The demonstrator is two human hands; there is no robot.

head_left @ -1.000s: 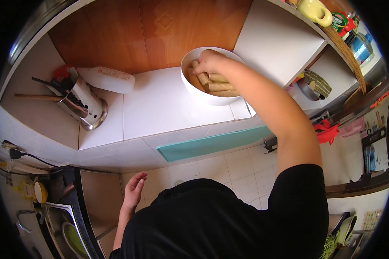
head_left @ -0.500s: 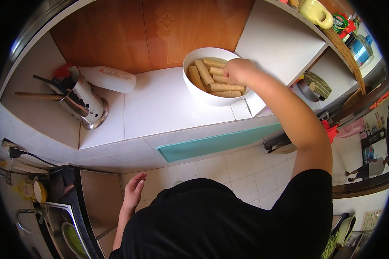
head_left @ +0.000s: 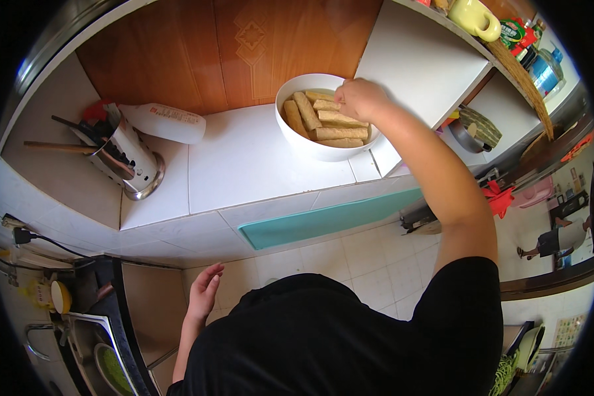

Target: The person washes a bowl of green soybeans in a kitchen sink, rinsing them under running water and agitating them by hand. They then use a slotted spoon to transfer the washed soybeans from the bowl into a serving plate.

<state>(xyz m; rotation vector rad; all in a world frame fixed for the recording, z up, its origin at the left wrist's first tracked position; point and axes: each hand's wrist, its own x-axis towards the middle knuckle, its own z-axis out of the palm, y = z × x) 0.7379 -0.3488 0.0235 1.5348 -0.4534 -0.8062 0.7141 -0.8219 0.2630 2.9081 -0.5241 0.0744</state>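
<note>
Inside a white bowl point(head_left: 323, 153) on the tiled counter lie several tan, finger-thick rolls point(head_left: 342, 133) with wrinkled skin, apparently in liquid. My right hand point(head_left: 363, 100) reaches over the bowl's right rim with its fingers pinched together. The fingertips meet the right end of one short tan roll point(head_left: 327, 105) near the back of the bowl; my hand partly hides the spot. Low on the left, beside my body, my left hand point(head_left: 206, 290) hangs with thumb and fingers apart and nothing in it.
A metal utensil holder point(head_left: 136, 165) and a white bottle lying on its side point(head_left: 168, 122) occupy the counter's left. A teal panel point(head_left: 330, 218) fronts the counter. The sink point(head_left: 89, 330) is lower left; another person point(head_left: 561, 239) stands far right.
My right hand has moved slightly up toward the bowl's back rim, uncovering more of the rolls in the middle. The left hand keeps its place.
</note>
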